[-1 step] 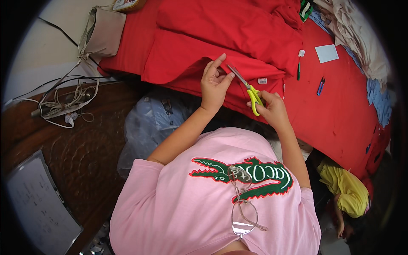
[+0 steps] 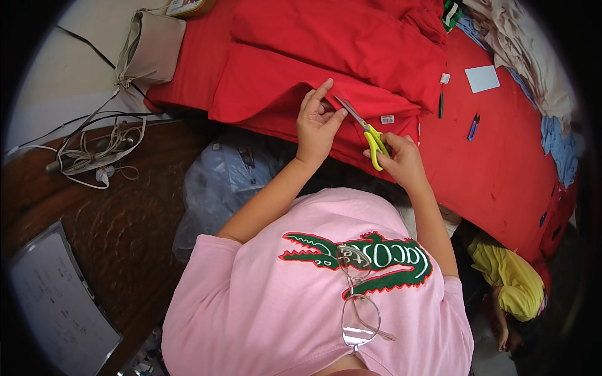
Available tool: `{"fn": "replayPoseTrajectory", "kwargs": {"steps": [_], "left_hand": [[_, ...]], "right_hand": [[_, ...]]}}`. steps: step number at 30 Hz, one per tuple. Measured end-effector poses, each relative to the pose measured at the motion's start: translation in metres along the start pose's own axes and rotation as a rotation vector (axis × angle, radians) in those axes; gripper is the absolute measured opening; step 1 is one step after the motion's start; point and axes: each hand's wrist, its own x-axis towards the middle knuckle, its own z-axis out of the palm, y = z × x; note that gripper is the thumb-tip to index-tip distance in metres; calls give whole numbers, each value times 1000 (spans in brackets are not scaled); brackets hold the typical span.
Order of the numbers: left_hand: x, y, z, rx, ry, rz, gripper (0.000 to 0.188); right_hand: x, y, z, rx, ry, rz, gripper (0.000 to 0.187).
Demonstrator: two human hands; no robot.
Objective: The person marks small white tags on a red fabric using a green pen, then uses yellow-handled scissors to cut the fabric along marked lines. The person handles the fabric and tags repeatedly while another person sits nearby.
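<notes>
Folded red fabric (image 2: 351, 50) lies spread over a red-covered table (image 2: 501, 169) in front of me. My left hand (image 2: 318, 122) pinches a fold of this fabric near its front edge, index finger stretched out. My right hand (image 2: 401, 160) grips yellow-handled scissors (image 2: 371, 136). Their slightly parted blades point up-left to my left fingertips, at the fabric's edge. A small white label (image 2: 387, 119) sits on the fabric just right of the blades.
A beige bag (image 2: 153, 53) and tangled cables (image 2: 94, 153) lie at the left. A clear plastic bag (image 2: 219, 182) sits below the table edge. A green pen (image 2: 441, 103), a blue pen (image 2: 473, 126) and a white paper square (image 2: 481, 78) lie to the right. Glasses (image 2: 357, 294) hang on my pink shirt.
</notes>
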Motion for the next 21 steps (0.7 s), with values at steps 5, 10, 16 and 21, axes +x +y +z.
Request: {"fn": "replayPoseTrajectory", "kwargs": {"steps": [5,10,16,21], "left_hand": [[2,6,-2,-33,-35,-2,77],[-2,7,-4,-73,-37,-28,83],[-4,8,-2,-73,-6,-20,80],[-1,-10,-12,82,33,-1,73]], "right_hand": [[19,-5,0,-36,-12,-17,40],[21,-8,-2,-57,-39,-22,38],[18,10,5,-18,-84,10,32],[16,15,8,72,-123,77,30]]}}
